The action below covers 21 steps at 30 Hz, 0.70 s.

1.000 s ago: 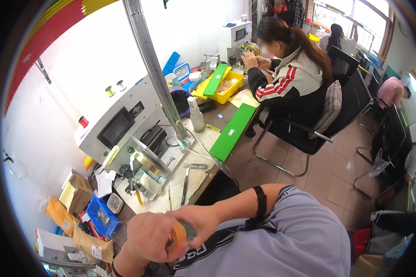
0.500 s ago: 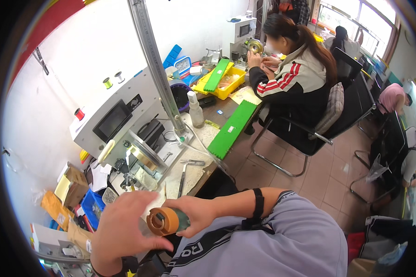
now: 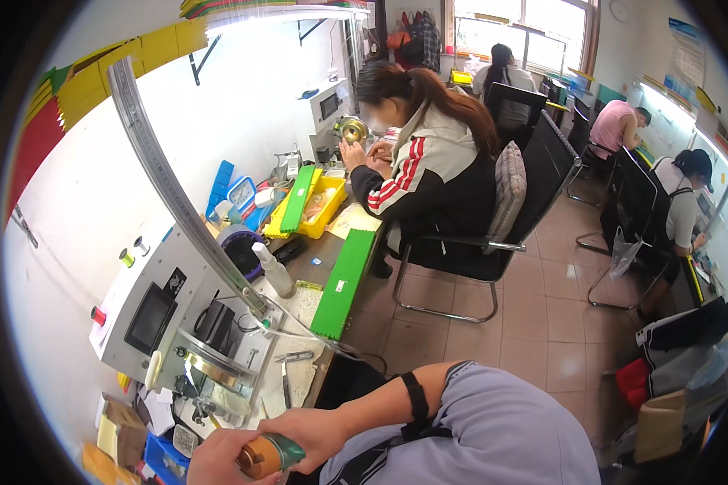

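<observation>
Low in the head view, my right hand [image 3: 319, 435] is wrapped round the greenish body of a bottle [image 3: 283, 449]. The bottle lies tilted, its orange-brown cap [image 3: 259, 457] pointing left. My left hand [image 3: 218, 459] closes round that cap, fingers above and thumb below; the picture's lower edge cuts off part of this hand. Just beyond the hands, a small machine with a dark screen [image 3: 150, 317] stands on the bench. A thin pen-like tool [image 3: 285, 385] and a metal tool with a flat handle [image 3: 294, 356] lie beside it.
Along the bench are a spray bottle [image 3: 275, 271], a green strip board [image 3: 344, 283] and a yellow tray [image 3: 332, 202]. A co-worker [image 3: 437, 162] sits farther along in a black chair [image 3: 534, 194]. Boxes and a blue bin [image 3: 166, 461] crowd the lower left.
My left hand has gone from spread beside the bottle to closed on its cap. The view has tilted up and swung right, so the hands sit lower in the picture.
</observation>
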Motion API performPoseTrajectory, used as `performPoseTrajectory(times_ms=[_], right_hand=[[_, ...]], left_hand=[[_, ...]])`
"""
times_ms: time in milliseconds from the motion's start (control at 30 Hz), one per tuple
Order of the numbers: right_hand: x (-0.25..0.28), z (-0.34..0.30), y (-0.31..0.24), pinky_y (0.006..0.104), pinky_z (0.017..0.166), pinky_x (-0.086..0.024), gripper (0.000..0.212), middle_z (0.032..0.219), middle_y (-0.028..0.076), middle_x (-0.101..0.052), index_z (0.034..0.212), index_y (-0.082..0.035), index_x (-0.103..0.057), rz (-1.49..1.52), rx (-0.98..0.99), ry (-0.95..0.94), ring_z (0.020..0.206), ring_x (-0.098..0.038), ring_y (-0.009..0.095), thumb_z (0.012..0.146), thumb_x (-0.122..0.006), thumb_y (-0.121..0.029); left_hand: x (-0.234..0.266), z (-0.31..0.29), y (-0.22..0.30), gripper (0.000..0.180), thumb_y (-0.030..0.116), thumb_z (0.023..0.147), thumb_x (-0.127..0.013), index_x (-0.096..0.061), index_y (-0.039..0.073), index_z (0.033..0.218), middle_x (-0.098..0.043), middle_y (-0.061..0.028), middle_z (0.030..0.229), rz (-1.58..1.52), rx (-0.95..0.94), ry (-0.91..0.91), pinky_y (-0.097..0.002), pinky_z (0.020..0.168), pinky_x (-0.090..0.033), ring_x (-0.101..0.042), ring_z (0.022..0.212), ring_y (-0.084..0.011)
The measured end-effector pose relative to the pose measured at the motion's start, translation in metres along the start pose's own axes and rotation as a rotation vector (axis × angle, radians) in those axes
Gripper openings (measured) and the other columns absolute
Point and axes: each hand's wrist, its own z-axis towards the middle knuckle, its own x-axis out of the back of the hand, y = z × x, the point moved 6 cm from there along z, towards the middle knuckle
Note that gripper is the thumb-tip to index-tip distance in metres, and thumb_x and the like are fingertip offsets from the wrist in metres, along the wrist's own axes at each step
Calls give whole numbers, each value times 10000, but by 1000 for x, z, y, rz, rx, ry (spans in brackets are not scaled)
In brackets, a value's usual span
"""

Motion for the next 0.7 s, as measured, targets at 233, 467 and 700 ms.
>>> performPoseTrajectory(times_ms=[233, 467, 700], right_hand=[[7, 3, -3, 462, 788, -561, 656, 1063, 187, -657, 1301, -32, -489, -294, -66, 184, 952, -669, 408, 743, -784, -212], [17, 3, -2, 449, 824, -570, 697, 1112, 185, -659, 1312, -45, -509, -325, -83, 302, 976, -676, 402, 711, -824, -203], [75, -10, -82, 420, 827, -583, 666, 1076, 156, -689, 1291, -59, -562, -392, 66, 365, 948, -696, 366, 718, -853, -236]], left_hand=[[-1, -3, -20, 492, 329, 770, -831, -671, 30, 1126, -694, -198, 886, 94, 223, 242, -431, 712, -530, -687, 801, -368], [16, -29, -62, 517, 402, 838, -761, -597, 1, 1120, -634, -130, 1003, -126, 417, 331, -311, 754, -506, -630, 871, -190], [36, -64, -74, 694, 664, 871, -666, -553, 17, 1095, -560, -39, 927, -395, 335, 675, -269, 718, -443, -550, 814, -125]])
